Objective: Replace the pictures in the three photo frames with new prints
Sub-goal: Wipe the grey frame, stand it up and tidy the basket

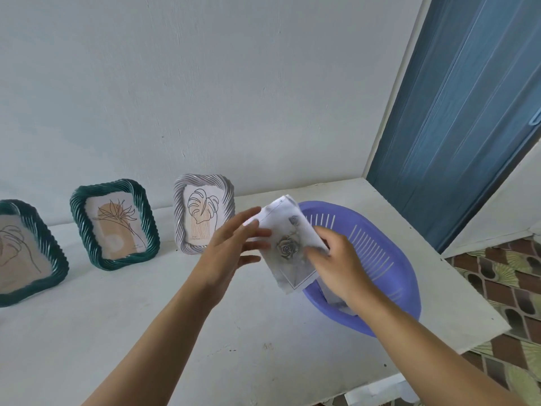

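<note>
Three photo frames (114, 223) stand; right hand (339, 265) pinches rose print (288, 247), flat left hand (228, 247) touches it

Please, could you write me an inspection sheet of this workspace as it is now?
Surface: white table, few small marks.
Job's things: three frames upright in a row: left green frame, middle green frame, silver frame; rose print held above the purple basket.
Clutter: nothing seen.
Hands: right hand pinches the print; left hand open, fingers touching its edge.
Cables: nothing seen.
Surroundings: pale wall, blue door, patterned floor.
</note>
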Motion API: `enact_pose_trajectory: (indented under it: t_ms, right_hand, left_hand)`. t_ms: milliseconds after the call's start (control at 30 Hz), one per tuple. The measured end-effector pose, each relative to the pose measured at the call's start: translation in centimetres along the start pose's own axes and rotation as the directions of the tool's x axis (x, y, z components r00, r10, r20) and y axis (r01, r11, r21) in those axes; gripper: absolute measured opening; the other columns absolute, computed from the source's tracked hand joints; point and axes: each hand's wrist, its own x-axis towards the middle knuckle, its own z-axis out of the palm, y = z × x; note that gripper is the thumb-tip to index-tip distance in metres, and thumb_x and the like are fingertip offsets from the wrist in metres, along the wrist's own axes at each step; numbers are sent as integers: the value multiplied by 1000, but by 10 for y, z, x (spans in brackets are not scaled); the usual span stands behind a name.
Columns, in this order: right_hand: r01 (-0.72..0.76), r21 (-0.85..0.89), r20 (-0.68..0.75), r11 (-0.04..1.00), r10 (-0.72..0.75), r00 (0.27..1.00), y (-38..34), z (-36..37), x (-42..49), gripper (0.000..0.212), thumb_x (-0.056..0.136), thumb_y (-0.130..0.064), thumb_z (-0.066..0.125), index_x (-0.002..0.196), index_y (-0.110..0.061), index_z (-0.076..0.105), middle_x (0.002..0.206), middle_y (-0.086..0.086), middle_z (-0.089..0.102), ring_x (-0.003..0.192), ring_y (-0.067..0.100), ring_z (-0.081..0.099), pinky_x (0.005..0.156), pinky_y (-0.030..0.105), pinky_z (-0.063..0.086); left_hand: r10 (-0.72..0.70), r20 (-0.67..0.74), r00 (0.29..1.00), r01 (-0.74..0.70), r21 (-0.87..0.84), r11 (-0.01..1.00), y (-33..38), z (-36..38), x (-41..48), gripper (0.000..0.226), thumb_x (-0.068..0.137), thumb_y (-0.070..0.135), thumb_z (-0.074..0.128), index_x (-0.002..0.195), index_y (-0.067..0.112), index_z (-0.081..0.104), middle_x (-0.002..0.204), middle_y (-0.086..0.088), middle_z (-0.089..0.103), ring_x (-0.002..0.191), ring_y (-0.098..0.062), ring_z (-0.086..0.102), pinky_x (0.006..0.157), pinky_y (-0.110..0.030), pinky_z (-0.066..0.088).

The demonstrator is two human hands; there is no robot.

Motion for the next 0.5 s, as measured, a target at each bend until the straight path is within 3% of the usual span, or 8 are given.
enact_pose_trajectory:
  t_ms: [67, 167, 233, 300, 367, 500]
  right_hand:
    - [-60, 57, -44, 997, 63, 997, 6, -6, 2, 7, 85, -1, 55, 82, -6, 61, 79, 20, 60, 65, 18, 48, 58, 31, 36]
    - [-117, 174, -55, 978, 129, 990, 11, -16, 2, 17, 86, -1, 60, 92, -14, 69, 87, 8, 72, 83, 30, 67, 73, 41, 51]
    - [-136, 209, -43, 968, 148, 988, 12, -24, 3, 21, 86, 2, 62, 97, -15, 70, 93, 8, 74, 93, 34, 68, 80, 44, 52]
    - [-158, 234, -38, 959, 172, 984, 12, -31, 5, 28, 86, 4, 63, 103, -17, 68, 93, 5, 75, 93, 29, 70, 79, 36, 51]
    - [-178, 254, -47, 951, 196, 979, 10, -39, 7, 35, 85, 5, 63, 108, -21, 65, 93, 1, 76, 92, 23, 71, 76, 29, 51]
    - [-176, 261, -78, 949, 203, 976, 14, -48, 12, 41, 88, 0, 54, 113, -31, 61, 104, -4, 74, 101, 22, 69, 89, 42, 55]
  left_hand:
    - [22, -48, 999, -17, 94, 995, -10, -2, 2, 28, 101, 24, 55, 127, 32, 62, 111, -1, 74, 102, -21, 67, 83, -36, 50]
    - [41, -49, 998, -28, 239, 971, -22, 2, 5, 31, 99, 22, 58, 126, 36, 63, 111, 7, 73, 105, -18, 66, 83, -35, 52]
    - [61, -33, 998, -50, 274, 960, -24, 10, 8, 34, 98, 22, 61, 128, 38, 61, 109, 9, 73, 102, -14, 67, 80, -29, 53]
    - [95, -20, 995, -86, 278, 957, -25, 21, 13, 38, 95, 25, 65, 130, 37, 59, 105, 8, 74, 96, -11, 69, 75, -20, 53]
    - [147, -14, 989, -134, 327, 936, -26, 32, 20, 42, 92, 29, 70, 131, 37, 58, 99, 6, 76, 90, -12, 70, 78, -23, 54]
    - [241, -29, 970, -204, 442, 874, -30, 57, 34, 52, 87, 28, 75, 133, 37, 53, 83, 7, 76, 80, -12, 70, 79, -25, 52]
